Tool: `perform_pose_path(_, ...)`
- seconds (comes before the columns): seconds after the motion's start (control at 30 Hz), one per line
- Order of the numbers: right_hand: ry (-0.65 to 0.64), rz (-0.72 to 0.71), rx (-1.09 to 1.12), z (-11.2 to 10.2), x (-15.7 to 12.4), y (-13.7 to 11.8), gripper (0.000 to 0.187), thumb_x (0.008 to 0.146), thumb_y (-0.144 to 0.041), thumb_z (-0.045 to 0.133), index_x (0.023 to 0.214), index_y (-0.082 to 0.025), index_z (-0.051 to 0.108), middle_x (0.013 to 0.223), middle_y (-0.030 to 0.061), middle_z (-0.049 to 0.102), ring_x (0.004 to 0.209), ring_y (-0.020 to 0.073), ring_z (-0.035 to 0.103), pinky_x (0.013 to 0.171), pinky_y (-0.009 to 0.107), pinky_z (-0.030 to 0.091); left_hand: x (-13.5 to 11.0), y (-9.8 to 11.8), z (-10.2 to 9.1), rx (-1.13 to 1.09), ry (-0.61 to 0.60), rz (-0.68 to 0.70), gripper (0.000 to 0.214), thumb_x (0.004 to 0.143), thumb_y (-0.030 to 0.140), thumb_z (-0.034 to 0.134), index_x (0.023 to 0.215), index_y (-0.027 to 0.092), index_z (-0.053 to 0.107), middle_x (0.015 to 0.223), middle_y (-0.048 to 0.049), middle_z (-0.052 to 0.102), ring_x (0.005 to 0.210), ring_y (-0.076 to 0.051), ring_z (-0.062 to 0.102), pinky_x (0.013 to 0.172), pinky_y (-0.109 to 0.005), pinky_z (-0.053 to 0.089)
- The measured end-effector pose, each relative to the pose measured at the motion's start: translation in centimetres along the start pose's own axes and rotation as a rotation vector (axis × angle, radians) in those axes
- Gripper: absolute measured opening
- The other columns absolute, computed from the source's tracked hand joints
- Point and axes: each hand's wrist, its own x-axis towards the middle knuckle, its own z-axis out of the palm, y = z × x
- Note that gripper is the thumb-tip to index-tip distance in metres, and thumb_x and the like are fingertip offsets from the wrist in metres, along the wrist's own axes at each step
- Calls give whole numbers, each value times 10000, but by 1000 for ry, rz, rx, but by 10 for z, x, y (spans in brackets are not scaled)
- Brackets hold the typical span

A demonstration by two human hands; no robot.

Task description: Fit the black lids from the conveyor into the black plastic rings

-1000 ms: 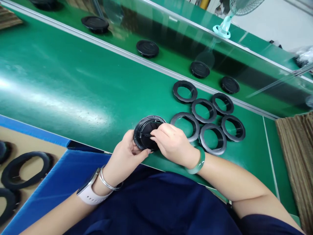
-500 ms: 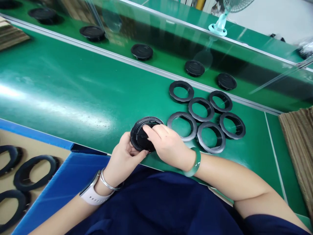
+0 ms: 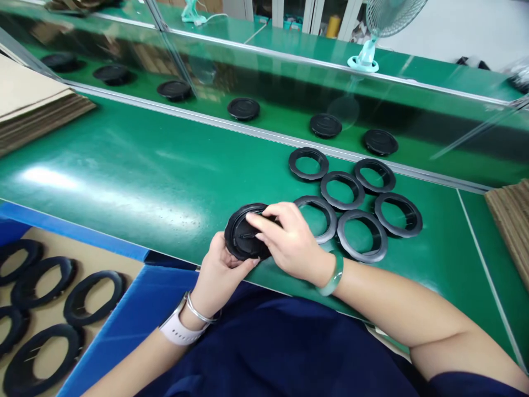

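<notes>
Worktop [image 3: 165, 165] in glossy green, glare at near left, runs across the scene to a metal rail [image 3: 256, 132]; beyond stand a clear panel [image 3: 268, 77] and another green bench [image 3: 273, 44], a white wall [image 3: 467, 27] at far right. A blue-sided box [image 3: 124, 320] at near left holds at least five black boxed rings [image 3: 74, 302]. One cardboard stack [image 3: 41, 118] lies at left, another [image 3: 512, 209] at the right edge; a turquoise fan [image 3: 366, 58] stands far right. The left hand [image 3: 221, 273] grips a black round part [image 3: 239, 234] by its rim, just above the near edge; the right hand [image 3: 295, 242] lays a fingertip on its face — whether it also grips is unclear. Six open-centred rings [image 3: 367, 257] lie at right, seemingly awaiting work; six closed-faced black discs [image 3: 243, 108] in a row beyond the rail look done — the held part, its face filled, seems between the two
</notes>
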Motion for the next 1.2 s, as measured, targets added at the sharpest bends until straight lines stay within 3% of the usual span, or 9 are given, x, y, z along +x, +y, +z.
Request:
perform_pose_path(0.1, 118, 217, 137, -3, -1, 3, 368, 1092, -279, 474, 1427, -129, 502, 1277, 159, 513, 1199, 285, 481, 1063, 476, 417, -2, -4, -1, -1, 23, 49, 586, 726, 279, 870, 1118, 208, 441, 1060, -38, 670, 915, -216, 724, 756, -311, 644)
perform_pose_path(0.27, -3, 522, 439, 5, -2, 0, 122, 996, -247, 625, 1095, -177, 615, 1074, 53, 615, 1037, 228, 565, 937, 380, 459, -7, -7, -9, 34, -32, 81, 865, 640, 329, 940, 1298, 222, 390, 1302, -113, 593, 1168, -287, 648, 942, -401, 607)
perform_pose_path(0.33, 17, 543, 460, 9, -3, -4, 98, 960, -239, 650, 1016, -181, 594, 1020, 37, 599, 996, 221, 554, 898, 363, 450, -8, -7, -12, 30, -69, 89, 879, 688, 404, 911, 1355, 223, 369, 1349, -130, 568, 1212, -300, 619, 987, -413, 580)
perform_pose_path(0.5, 73, 612, 490, 18, -5, -9, 118, 949, -298, 588, 969, -188, 548, 996, 39, 565, 968, 226, 533, 868, 363, 428, -7, -4, -10, 170, -8, 108, 552, 916, 450, 697, 1338, 212, 434, 1285, -99, 600, 1187, -271, 611, 1011, -393, 530)
perform_pose_path(0.73, 86, 733, 576, 28, -4, -3, 200, 865, -359, 647, 918, -187, 561, 933, 19, 590, 923, 234, 560, 843, 376, 424, -6, 0, -7, 291, 55, 125, 484, 926, 453, 673, 1301, 209, 487, 1232, -74, 620, 1150, -260, 608, 1005, -384, 499)
perform_pose_path(0.9, 120, 790, 538, 30, -2, -4, 157, 850, -291, 677, 875, -190, 561, 882, 4, 605, 881, 225, 571, 805, 361, 432, -4, 1, -6, 329, 67, 112, 485, 916, 463, 675, 1283, 199, 499, 1215, -81, 626, 1141, -273, 610, 994, -397, 498)
perform_pose_path(1.0, 27, 766, 602, 22, -2, -5, 167, 889, -280, 690, 939, -188, 561, 926, 0, 612, 907, 218, 586, 817, 358, 448, -4, 1, -5, 308, 84, 113, 458, 924, 461, 667, 1269, 204, 509, 1208, -73, 627, 1138, -268, 608, 995, -393, 492)
perform_pose_path(1.13, -171, 734, 665, 7, -3, -5, 411, 847, -231, 808, 1160, -186, 547, 1126, 32, 619, 1053, 233, 590, 903, 384, 470, -4, 2, -3, 296, 100, 115, 426, 933, 447, 653, 1257, 205, 518, 1209, -71, 629, 1141, -265, 606, 993, -389, 488)
perform_pose_path(1.2, -204, 742, 632, 3, -2, -6, 410, 852, -178, 807, 1162, -184, 541, 1129, 39, 619, 1060, 236, 591, 907, 394, 472, -4, 2, -2, 308, 100, 111, 428, 930, 450, 654, 1255, 206, 520, 1203, -70, 634, 1137, -269, 610, 986, -390, 490)
